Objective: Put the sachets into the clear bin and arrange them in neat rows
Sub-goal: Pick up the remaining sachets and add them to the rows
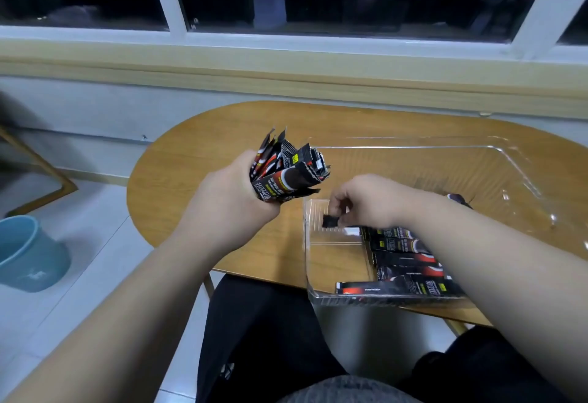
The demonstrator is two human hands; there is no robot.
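Beyond the lap point(261, 323), a spare bundle point(286, 173) is clutched in the left grip point(229, 195); one sachet point(331, 221), pinched in the right grip point(366, 202) over the bin point(307, 243), should be laid flush against the row point(404, 262)

Left grip point(232, 192), forearm bare and extended, is raised just left of the clear bin point(413, 147), fingers curled round a bundle of sachets point(283, 175). Right grip point(366, 202), wrist bent downward, reaches inside the bin's near-left corner, thumb and forefinger pinching one sachet point(331, 221).
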